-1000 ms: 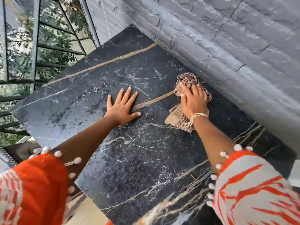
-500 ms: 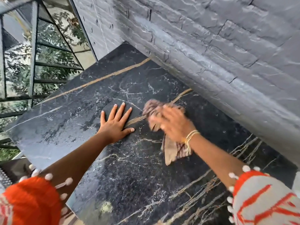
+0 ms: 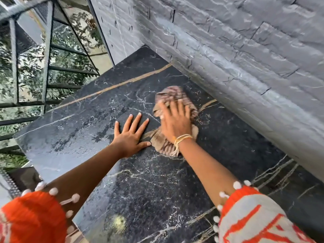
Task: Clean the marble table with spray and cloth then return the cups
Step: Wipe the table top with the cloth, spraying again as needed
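The black marble table with white and gold veins fills the middle of the view. A checked brown cloth lies on it near the wall. My right hand presses flat on the cloth, fingers spread and blurred with motion. My left hand rests flat on the bare marble just left of the cloth, fingers apart, holding nothing. No spray bottle or cups are in view.
A rough grey stone wall runs along the table's right side. A dark metal railing with foliage behind it stands beyond the table's left edge. A yellowish spot shows on the marble near the front edge.
My right hand has swept the cloth from near the wall toward my left hand, then pushed it away from me. The left hand has stayed planted on the marble.
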`<action>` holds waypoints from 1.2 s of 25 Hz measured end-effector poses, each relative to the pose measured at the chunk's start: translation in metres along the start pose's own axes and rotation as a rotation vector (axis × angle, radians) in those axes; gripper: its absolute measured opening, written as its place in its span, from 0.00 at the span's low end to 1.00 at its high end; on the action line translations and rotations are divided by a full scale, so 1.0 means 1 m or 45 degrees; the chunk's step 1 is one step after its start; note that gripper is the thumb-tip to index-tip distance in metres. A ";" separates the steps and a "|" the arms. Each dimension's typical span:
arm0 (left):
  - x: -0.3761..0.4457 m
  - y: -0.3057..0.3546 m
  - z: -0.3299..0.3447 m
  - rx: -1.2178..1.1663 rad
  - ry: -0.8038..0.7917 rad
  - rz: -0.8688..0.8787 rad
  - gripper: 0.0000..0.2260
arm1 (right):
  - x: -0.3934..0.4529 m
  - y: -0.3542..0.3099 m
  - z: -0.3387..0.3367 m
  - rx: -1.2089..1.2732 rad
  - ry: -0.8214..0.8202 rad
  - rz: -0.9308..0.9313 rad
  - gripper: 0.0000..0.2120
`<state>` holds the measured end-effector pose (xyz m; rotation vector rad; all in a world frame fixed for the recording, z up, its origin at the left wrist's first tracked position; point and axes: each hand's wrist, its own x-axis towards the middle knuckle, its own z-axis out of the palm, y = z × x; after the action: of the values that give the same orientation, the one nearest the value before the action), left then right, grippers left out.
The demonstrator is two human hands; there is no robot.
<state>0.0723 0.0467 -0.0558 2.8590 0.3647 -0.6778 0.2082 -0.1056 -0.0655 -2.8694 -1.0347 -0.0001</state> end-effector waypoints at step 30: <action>0.000 -0.003 0.003 0.010 0.057 0.021 0.37 | -0.044 0.145 -0.012 -0.028 -0.021 0.544 0.25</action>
<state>0.0702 0.0489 -0.0591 2.8855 0.3454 -0.6142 0.2668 -0.2458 -0.0672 -3.0508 -0.4071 0.0419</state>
